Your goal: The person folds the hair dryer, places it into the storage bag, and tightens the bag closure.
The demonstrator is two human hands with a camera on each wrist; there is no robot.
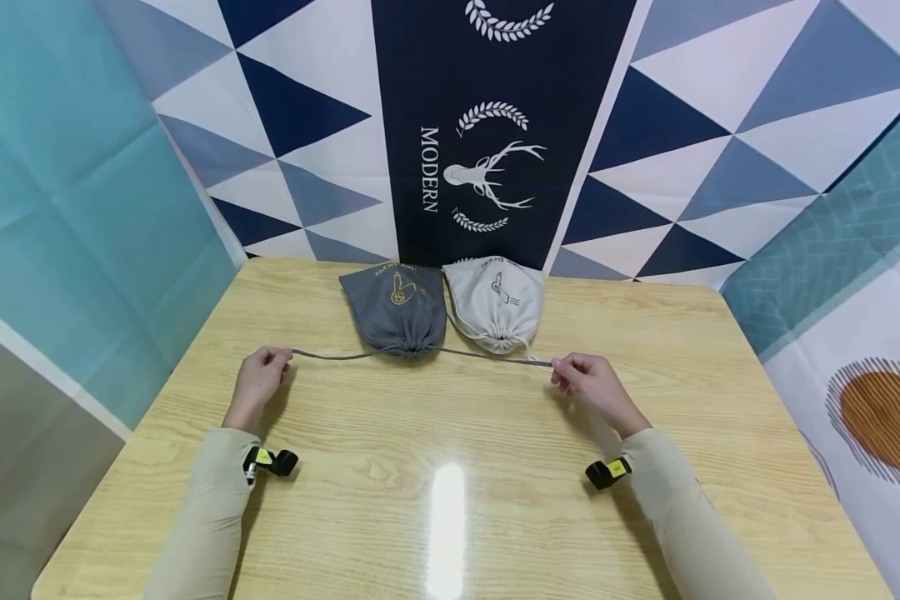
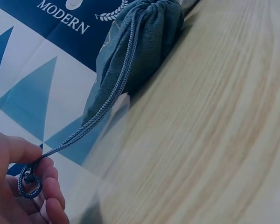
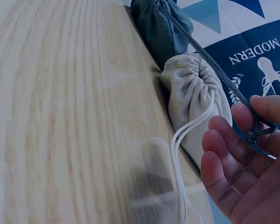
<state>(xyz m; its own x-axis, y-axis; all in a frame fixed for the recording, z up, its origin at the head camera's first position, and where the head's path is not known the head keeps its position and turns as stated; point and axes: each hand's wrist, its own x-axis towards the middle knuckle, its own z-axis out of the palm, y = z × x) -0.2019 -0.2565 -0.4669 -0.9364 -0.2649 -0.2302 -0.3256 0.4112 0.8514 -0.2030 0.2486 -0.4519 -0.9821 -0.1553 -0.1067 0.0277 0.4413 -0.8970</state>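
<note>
A dark grey drawstring bag (image 1: 397, 304) with a gold hair dryer print lies near the table's back edge, its mouth gathered tight towards the front. My left hand (image 1: 258, 379) pinches the knotted end of its left grey cord (image 2: 116, 91) between thumb and fingers. On the other side, my right hand (image 1: 591, 385) pinches the knotted end of the right grey cord (image 3: 219, 72). Both cords stretch out sideways, the right one passing in front of a white drawstring bag (image 1: 498, 304). That bag's mouth is also gathered, with white cords (image 3: 177, 154) hanging loose.
The wooden table (image 1: 345, 500) carries both bags side by side. Behind it hangs a patterned cloth (image 1: 487, 108) with triangles and a deer print. Teal cloth (image 1: 82, 192) borders the left, and a cloth with a brown circle (image 1: 888, 417) the right.
</note>
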